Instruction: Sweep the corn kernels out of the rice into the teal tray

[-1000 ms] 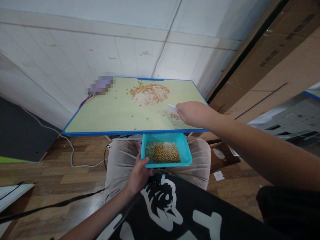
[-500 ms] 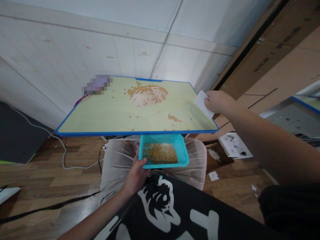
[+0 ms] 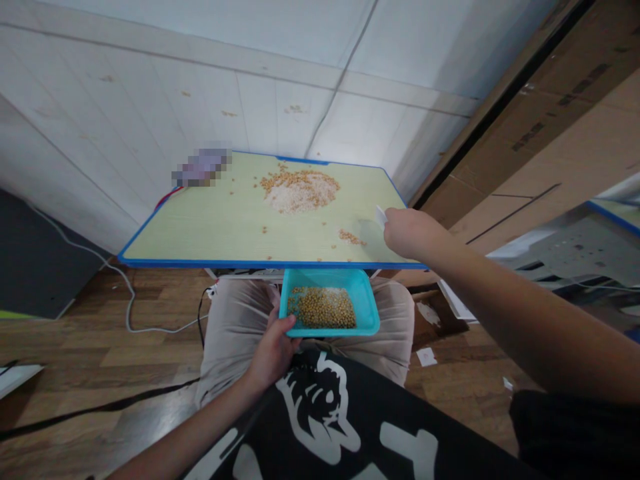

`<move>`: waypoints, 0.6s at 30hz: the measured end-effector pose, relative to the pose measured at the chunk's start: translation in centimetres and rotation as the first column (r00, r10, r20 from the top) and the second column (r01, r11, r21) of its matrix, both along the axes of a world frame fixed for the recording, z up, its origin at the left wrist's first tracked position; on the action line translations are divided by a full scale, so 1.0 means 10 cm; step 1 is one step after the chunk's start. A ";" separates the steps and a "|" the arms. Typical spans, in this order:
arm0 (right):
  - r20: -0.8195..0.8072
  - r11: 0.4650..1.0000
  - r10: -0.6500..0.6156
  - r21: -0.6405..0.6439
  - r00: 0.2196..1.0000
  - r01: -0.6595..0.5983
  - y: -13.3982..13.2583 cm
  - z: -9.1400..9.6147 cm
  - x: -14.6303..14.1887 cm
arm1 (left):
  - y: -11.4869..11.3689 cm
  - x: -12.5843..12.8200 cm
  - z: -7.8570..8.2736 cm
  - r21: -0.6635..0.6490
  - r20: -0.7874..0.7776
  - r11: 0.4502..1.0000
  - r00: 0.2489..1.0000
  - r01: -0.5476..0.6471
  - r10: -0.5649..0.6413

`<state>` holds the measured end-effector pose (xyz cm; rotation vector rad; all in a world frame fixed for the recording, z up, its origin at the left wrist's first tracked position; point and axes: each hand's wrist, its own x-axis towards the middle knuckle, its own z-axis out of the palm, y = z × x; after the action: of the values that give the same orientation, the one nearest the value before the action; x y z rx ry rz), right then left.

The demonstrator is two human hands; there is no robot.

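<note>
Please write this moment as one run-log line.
left hand holds turquoise tray | right hand holds white card | table bears bean-grain pile, bean cluster

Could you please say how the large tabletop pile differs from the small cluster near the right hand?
The large pile mixes yellow beans with many white grains; the small cluster looks mostly beans. The large pile is broad; the small cluster is a thin strip. Both lie on the table.

- Plain indoor room; exact use undetermined.
- Scuffed, panelled wall behind the desk.
- Large cardboard right of the desk.
- Wood-look floor below the desk.
</note>
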<state>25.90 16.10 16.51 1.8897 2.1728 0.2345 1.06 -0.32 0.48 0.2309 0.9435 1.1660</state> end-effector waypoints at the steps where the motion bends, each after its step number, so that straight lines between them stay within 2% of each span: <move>1: -0.001 1.000 0.017 -0.004 1.000 -0.017 -0.02 0.00 -0.05 | 0.00 0.00 0.00 -0.001 -0.001 1.000 1.000 -0.004 0.004; 8: -0.040 0.994 0.112 -0.011 0.993 -0.112 -0.11 0.00 -0.33 | 0.00 -0.02 0.01 -0.016 -0.019 1.000 1.000 -0.011 0.011; 18: -0.059 0.987 0.159 -0.029 0.986 -0.161 -0.11 0.06 -0.60 | -0.01 -0.01 -0.01 -0.011 -0.009 0.998 0.998 -0.056 0.056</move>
<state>19.89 15.02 17.11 1.7254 2.3533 0.1755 0.94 -0.41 0.40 0.2022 0.9694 1.2115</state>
